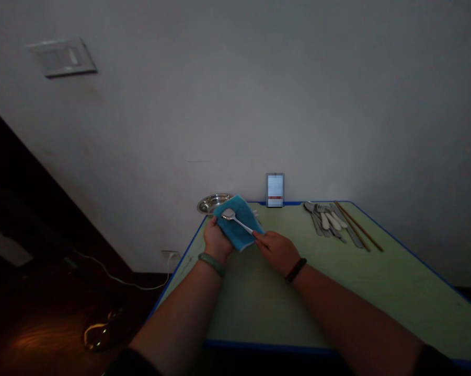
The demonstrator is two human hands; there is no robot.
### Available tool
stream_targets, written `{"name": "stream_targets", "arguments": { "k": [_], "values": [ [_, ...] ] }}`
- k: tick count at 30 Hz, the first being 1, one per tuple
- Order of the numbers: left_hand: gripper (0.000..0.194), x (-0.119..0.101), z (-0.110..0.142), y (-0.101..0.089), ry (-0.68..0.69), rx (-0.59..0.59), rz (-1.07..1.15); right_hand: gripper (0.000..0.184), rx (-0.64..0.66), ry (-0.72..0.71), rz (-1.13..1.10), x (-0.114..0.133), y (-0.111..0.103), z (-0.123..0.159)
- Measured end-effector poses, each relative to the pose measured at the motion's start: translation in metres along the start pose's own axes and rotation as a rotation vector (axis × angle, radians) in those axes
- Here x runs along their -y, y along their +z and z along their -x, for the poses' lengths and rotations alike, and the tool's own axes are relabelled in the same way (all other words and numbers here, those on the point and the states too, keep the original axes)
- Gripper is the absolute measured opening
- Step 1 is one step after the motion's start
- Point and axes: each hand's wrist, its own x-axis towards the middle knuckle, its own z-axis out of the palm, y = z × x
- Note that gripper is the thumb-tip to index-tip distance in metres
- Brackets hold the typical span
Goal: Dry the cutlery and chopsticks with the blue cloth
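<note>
My left hand [217, 240] cups a folded turquoise cloth [239, 232] from below. My right hand [276, 252] pinches the end of a steel spoon [237, 219] by its handle. The spoon's bowl lies on top of the cloth, and the handle slants down and right to my fingers. A green bangle circles my left wrist, and a dark bead bracelet circles my right. To the right, a pile of steel spoons and forks [325, 220] lies beside several wooden chopsticks [356, 225].
The green tabletop [266, 303] has a blue edge and meets a pale wall at the back. A steel bowl [213, 203] sits beyond the cloth, and an upright pixelated card [275, 189] stands by the wall. A white cable [121, 279] runs along the dark floor at left.
</note>
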Motion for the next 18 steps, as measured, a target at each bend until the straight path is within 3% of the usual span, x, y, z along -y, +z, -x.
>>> {"name": "stream_targets", "arguments": {
  "k": [18],
  "values": [
    [0.046,0.007,0.011,0.010,-0.177,0.102,-0.073,0.045,0.052,0.099,-0.032,0.007,-0.004,-0.001]
  ]
}}
